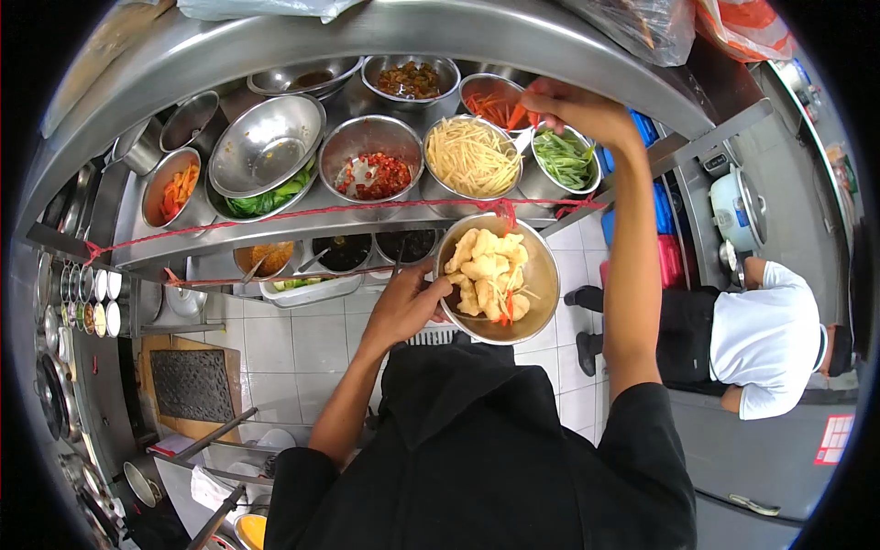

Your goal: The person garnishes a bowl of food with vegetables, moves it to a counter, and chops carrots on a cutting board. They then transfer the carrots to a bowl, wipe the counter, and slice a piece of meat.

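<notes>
Level hold, light pinch

Mid-view, I have the left hand [410, 303] closed on the metal bowl [546, 278] at its 9 o'clock; at 1 o'clock, the right hand [576, 112], fingers nearly closed, pinches red strips [520, 115]. Best hold the bowl level, squeezing gently.

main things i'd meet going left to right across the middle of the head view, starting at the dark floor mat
Dark floor mat, white tray, left hand, metal bowl of golden pieces, right forearm, co-worker in a white shirt.
</notes>
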### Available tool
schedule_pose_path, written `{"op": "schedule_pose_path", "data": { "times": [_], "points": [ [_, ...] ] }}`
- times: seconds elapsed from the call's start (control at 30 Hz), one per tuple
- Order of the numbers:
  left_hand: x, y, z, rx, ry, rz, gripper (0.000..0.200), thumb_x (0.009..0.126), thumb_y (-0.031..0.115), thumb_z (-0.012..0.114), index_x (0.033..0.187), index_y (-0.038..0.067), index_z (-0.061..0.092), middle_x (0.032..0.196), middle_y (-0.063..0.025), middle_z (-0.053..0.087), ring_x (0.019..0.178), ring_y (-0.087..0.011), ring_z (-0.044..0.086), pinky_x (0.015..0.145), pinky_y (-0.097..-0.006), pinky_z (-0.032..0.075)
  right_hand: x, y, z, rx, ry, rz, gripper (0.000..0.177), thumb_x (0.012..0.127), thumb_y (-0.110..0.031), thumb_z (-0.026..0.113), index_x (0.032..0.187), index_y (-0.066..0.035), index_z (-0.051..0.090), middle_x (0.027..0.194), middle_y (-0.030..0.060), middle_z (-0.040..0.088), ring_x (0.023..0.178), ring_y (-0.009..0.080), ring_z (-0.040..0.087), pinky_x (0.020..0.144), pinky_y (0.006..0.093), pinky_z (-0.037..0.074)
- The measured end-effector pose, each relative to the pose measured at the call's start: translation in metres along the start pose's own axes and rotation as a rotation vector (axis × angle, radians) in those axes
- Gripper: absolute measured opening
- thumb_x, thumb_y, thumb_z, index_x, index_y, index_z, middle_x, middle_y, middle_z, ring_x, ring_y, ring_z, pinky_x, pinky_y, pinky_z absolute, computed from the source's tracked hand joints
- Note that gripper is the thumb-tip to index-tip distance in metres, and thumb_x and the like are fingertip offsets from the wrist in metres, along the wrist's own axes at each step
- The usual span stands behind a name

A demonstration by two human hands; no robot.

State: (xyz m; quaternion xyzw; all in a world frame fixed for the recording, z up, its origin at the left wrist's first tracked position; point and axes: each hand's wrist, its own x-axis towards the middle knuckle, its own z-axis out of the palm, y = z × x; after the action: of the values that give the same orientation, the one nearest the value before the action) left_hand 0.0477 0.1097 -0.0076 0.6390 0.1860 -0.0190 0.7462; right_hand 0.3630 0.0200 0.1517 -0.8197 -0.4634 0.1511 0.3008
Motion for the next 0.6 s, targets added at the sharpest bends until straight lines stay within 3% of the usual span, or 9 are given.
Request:
{"op": "schedule_pose_path", "data": {
  "times": [0.1, 0.2, 0.27, 0.33, 0.37, 0.43, 0.5, 0.57, 0.6],
  "points": [
    [0.003, -0.001, -0.001, 0.02, -0.026, 0.023, 0.048, 0.091, 0.021, 0.054, 0.131, -0.005, 0.053, 0.089, -0.0188, 0.069, 0.068, -0.0197, 0.071, 0.06, -0.0292, 0.059, -0.07, -0.039, -0.001, 0.168, -0.033, 0.06, 0.015, 0.09, -0.016, 0.07, 0.094, -0.002, 0.07, 0.072, 0.0021, 0.068, 0.062, 0.0073, 0.061, 0.054, 0.0215, 0.048],
    [0.004, 0.009, 0.002, -0.011, -0.047, -0.007, 0.049, 0.091, 0.021, 0.054, 0.132, -0.005, 0.052, 0.091, -0.0188, 0.07, 0.069, -0.0203, 0.072, 0.061, -0.0293, 0.059, -0.107, -0.06, 0.021, 0.213, -0.514, 0.077, 0.017, 0.085, 0.002, 0.067, 0.101, 0.003, 0.071, 0.085, 0.0088, 0.073, 0.075, 0.0118, 0.07, 0.063, 0.0249, 0.054],
    [0.009, 0.012, 0.005, -0.008, -0.07, 0.0, 0.049, 0.091, 0.021, 0.054, 0.132, -0.005, 0.052, 0.091, -0.0184, 0.07, 0.069, -0.0204, 0.072, 0.061, -0.0292, 0.059, -0.109, -0.046, 0.024, -0.227, -0.378, -0.239, 0.027, 0.08, 0.008, 0.066, 0.106, 0.002, 0.071, 0.087, 0.0127, 0.073, 0.073, 0.0167, 0.071, 0.066, 0.0295, 0.057],
    [0.01, 0.013, 0.009, -0.009, -0.093, -0.005, 0.048, 0.091, 0.021, 0.054, 0.132, -0.005, 0.052, 0.091, -0.018, 0.07, 0.07, -0.0206, 0.072, 0.061, -0.0291, 0.06, -0.093, -0.051, 0.009, -0.181, -0.277, 0.192, 0.029, 0.08, 0.005, 0.063, 0.108, -0.001, 0.072, 0.09, 0.0149, 0.073, 0.076, 0.0212, 0.072, 0.071, 0.0319, 0.057],
    [0.01, 0.016, 0.012, -0.001, -0.095, 0.008, 0.048, 0.091, 0.021, 0.054, 0.131, -0.005, 0.053, 0.091, -0.0178, 0.069, 0.069, -0.0205, 0.072, 0.061, -0.0289, 0.059, -0.082, -0.048, 0.007, -0.497, -0.127, 0.191, 0.03, 0.08, -0.002, 0.064, 0.109, -0.002, 0.072, 0.091, 0.0175, 0.072, 0.084, 0.0284, 0.071, 0.078, 0.037, 0.057],
    [0.011, 0.021, 0.015, 0.018, -0.104, 0.03, 0.048, 0.091, 0.021, 0.054, 0.131, -0.005, 0.053, 0.09, -0.0176, 0.069, 0.068, -0.0203, 0.072, 0.06, -0.0287, 0.059, -0.06, 0.0, 0.013, -0.904, 0.056, 0.045, 0.025, 0.078, -0.01, 0.066, 0.1, 0.001, 0.072, 0.087, 0.0195, 0.07, 0.087, 0.0348, 0.069, 0.081, 0.0415, 0.056],
    [0.011, 0.024, 0.016, 0.036, -0.123, 0.003, 0.043, 0.089, 0.022, 0.055, 0.123, -0.004, 0.059, 0.098, -0.0121, 0.066, 0.071, -0.0125, 0.065, 0.06, -0.0269, 0.058, -0.04, 0.039, 0.024, -0.901, 0.014, -0.002, 0.02, 0.075, -0.007, 0.066, 0.092, 0.002, 0.071, 0.088, 0.0215, 0.07, 0.086, 0.0367, 0.069, 0.079, 0.0422, 0.056],
    [0.014, 0.019, 0.017, 0.042, -0.121, 0.025, 0.045, 0.09, 0.022, 0.054, 0.126, -0.005, 0.057, 0.092, -0.0146, 0.067, 0.069, -0.0159, 0.068, 0.06, -0.0273, 0.058, -0.031, 0.041, 0.019, -0.91, -0.031, -0.063, 0.015, 0.072, -0.003, 0.065, 0.084, 0.004, 0.069, 0.089, 0.0234, 0.07, 0.084, 0.0386, 0.069, 0.078, 0.043, 0.056],
    [0.014, 0.015, 0.017, 0.043, -0.115, 0.026, 0.047, 0.091, 0.021, 0.054, 0.129, -0.006, 0.054, 0.087, -0.0171, 0.069, 0.066, -0.0194, 0.071, 0.06, -0.0276, 0.058, -0.028, 0.033, 0.019, -0.928, -0.087, 0.03, 0.016, 0.072, -0.004, 0.065, 0.085, 0.003, 0.07, 0.091, 0.0236, 0.07, 0.088, 0.0384, 0.069, 0.079, 0.0433, 0.056]
  ]
}}
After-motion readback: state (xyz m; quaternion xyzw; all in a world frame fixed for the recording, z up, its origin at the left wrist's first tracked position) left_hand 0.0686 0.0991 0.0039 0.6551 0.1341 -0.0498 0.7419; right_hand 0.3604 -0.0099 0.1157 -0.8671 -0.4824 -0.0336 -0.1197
